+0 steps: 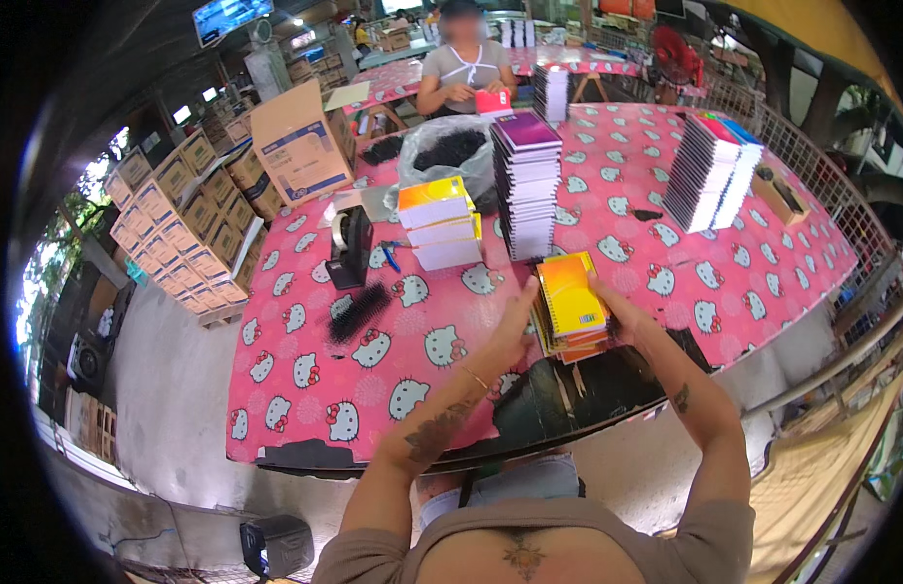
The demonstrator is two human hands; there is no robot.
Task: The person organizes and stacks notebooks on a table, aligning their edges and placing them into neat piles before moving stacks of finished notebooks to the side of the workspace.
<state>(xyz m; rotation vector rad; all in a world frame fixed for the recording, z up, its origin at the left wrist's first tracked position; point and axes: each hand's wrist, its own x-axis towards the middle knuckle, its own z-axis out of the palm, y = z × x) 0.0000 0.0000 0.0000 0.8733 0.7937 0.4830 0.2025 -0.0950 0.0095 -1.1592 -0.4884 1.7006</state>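
A small stack of yellow-orange spiral notebooks [571, 292] rests near the front edge of the table, its lower ones slightly out of line. My left hand [516, 321] grips the stack's left side and my right hand [616, 310] its right side, so the notebooks are pressed between both palms. Part of my fingers is hidden behind the stack. Just beyond stands a tall pile of purple-covered spiral notebooks [527, 185]. To its left are shorter piles of yellow-covered books [440, 224] with white page edges.
A black tape dispenser [349, 251], blue-handled pliers [390, 258] and loose black binding coils [359, 311] lie at the left. Behind are a plastic bag of black coils [446, 151] and an open carton [300, 146]. More notebook stacks [709, 175] stand right. A person [464, 73] sits opposite.
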